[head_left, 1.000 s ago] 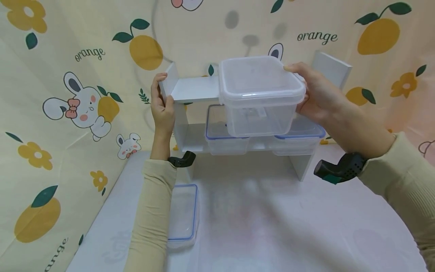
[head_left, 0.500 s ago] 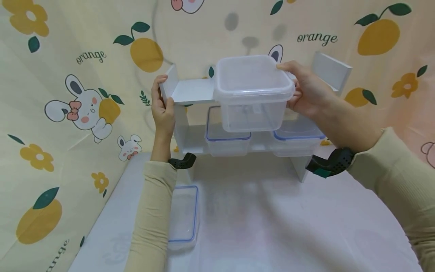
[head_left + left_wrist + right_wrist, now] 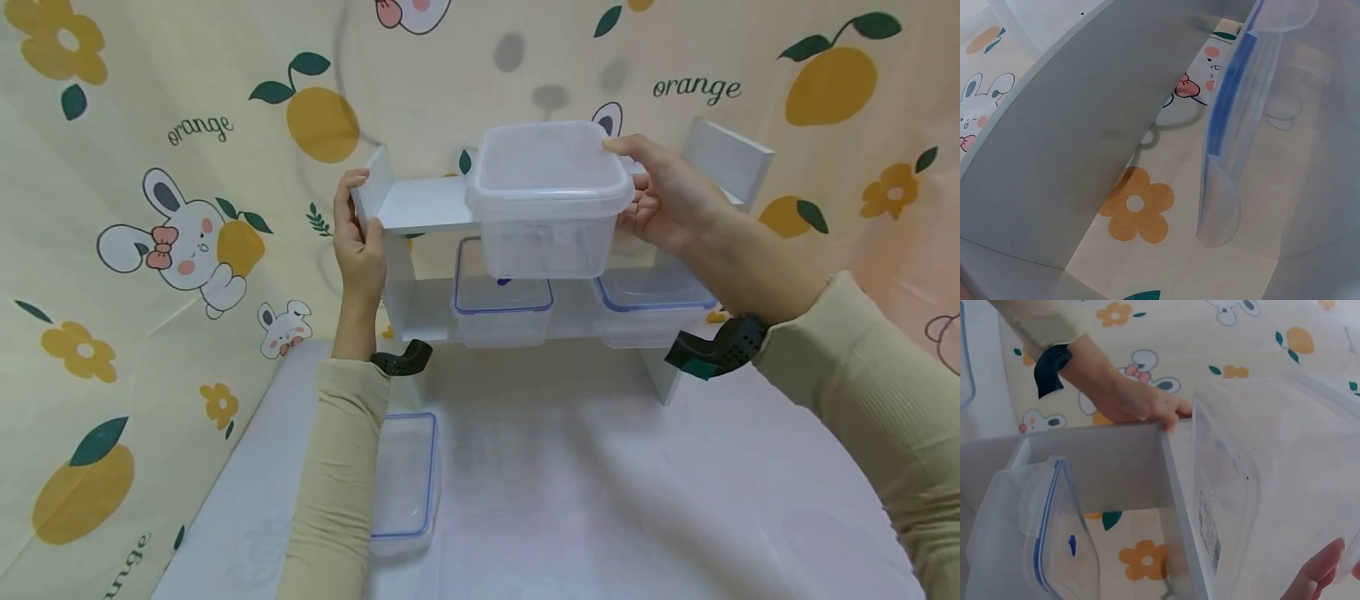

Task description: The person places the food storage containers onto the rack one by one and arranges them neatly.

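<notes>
My right hand (image 3: 678,200) grips a clear plastic storage container (image 3: 551,204) with a frosted lid by its right side, thumb on the lid's edge. The container overlaps the top board of a white shelf unit (image 3: 427,204); in the right wrist view its barcoded underside stands close to that board, with fingertips (image 3: 1319,569) on its wall. My left hand (image 3: 362,254) holds the left upright of the unit, thumb in front. Two containers with blue-edged lids, one left (image 3: 502,312) and one right (image 3: 652,308), sit on the lower shelf.
Another blue-edged container (image 3: 405,479) lies on the white table (image 3: 540,483), beside the left forearm. A raised side panel (image 3: 727,162) bounds the top board at the right. A patterned cloth (image 3: 187,333) hangs behind and to the left.
My right hand has moved the frosted-lid container leftward and slightly up in view, more of the lower containers now showing. My left hand has stayed on the upright.
</notes>
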### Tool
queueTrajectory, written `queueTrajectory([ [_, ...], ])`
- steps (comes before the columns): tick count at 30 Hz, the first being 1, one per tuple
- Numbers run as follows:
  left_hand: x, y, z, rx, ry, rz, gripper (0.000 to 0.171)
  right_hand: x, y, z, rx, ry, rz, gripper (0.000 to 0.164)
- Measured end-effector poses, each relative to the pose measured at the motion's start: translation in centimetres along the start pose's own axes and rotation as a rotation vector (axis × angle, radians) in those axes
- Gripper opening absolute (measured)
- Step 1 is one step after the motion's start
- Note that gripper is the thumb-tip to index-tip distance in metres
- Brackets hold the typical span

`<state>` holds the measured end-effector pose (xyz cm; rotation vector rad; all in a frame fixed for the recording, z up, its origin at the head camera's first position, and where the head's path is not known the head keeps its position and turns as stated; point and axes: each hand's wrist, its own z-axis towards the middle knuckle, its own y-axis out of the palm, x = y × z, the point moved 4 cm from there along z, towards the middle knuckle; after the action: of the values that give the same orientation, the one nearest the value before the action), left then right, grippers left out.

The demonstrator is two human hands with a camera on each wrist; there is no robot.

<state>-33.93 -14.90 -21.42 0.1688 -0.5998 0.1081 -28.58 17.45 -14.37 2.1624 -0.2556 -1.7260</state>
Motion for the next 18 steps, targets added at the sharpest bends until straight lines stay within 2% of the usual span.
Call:
queueTrajectory([
  [11, 0.0, -0.1, 0.0, 0.002, 0.001, 0.006, 0.048, -0.4, 0.4, 1.2, 0.011, 0.005, 0.024, 0.041],
  [18, 0.0, -0.1, 0.0, 0.005, 0.0, -0.005, 0.048, -0.3, 0.8, 1.8, 0.034, 0.014, 0.029, 0.042],
])
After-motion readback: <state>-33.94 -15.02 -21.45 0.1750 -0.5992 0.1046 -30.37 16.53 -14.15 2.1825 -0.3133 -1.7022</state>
